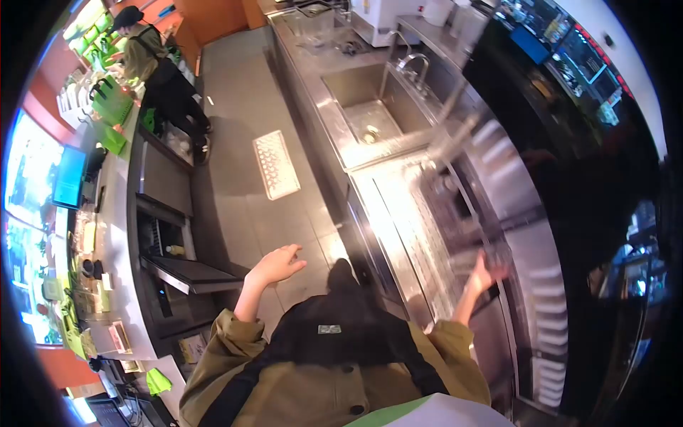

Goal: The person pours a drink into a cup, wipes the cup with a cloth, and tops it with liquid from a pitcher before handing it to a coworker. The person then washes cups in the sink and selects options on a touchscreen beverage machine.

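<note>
My left hand (276, 266) hangs over the floor in front of my apron (341, 327). Its fingers are stretched out and nothing shows in them. On the other side, my right hand (484, 276) reaches over the steel counter (384, 213), close to a recessed section (448, 199) at its back. Motion smears that hand. Its thumb points up, and a faint see-through shape lies beside the fingers; whether they grip it I cannot make out.
A steel sink (377, 117) with a tap (416, 67) lies farther along the counter. A white perforated mat (277, 165) is on the floor. At left, a cabinet door (188, 274) stands open below the other counter. A co-worker (160, 67) stands at the far left.
</note>
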`<act>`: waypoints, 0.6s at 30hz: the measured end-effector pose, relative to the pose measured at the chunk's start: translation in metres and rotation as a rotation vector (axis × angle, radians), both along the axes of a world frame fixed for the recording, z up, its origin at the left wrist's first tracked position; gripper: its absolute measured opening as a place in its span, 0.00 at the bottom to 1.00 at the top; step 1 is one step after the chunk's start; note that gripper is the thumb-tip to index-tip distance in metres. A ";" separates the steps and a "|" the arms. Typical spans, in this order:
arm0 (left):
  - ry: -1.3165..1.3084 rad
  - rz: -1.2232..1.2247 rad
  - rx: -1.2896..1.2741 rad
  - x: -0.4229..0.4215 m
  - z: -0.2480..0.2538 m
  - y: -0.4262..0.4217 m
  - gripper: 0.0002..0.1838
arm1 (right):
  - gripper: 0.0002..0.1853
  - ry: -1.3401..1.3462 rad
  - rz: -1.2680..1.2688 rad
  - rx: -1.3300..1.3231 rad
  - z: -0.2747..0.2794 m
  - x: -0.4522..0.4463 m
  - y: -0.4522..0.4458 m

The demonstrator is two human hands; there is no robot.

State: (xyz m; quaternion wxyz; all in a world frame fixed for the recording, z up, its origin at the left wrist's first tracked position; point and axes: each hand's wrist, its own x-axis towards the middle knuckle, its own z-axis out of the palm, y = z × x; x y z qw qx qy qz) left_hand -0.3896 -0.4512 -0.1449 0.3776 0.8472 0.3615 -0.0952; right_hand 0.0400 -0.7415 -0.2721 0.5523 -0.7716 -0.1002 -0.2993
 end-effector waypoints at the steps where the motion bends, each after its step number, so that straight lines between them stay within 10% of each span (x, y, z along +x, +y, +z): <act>1: 0.002 -0.019 0.009 0.009 0.006 0.025 0.25 | 0.45 -0.046 -0.053 -0.072 -0.011 0.002 -0.004; 10: -0.368 -0.157 0.108 0.141 0.038 0.356 0.24 | 0.32 -0.126 -0.868 -0.771 0.028 -0.085 0.047; 13: -0.606 -0.141 0.578 0.215 0.034 0.534 0.26 | 0.15 0.091 -0.761 -0.227 0.052 -0.141 0.160; 18: -0.576 0.018 0.975 0.360 0.060 0.824 0.30 | 0.11 0.319 -0.251 -0.094 0.054 -0.136 0.412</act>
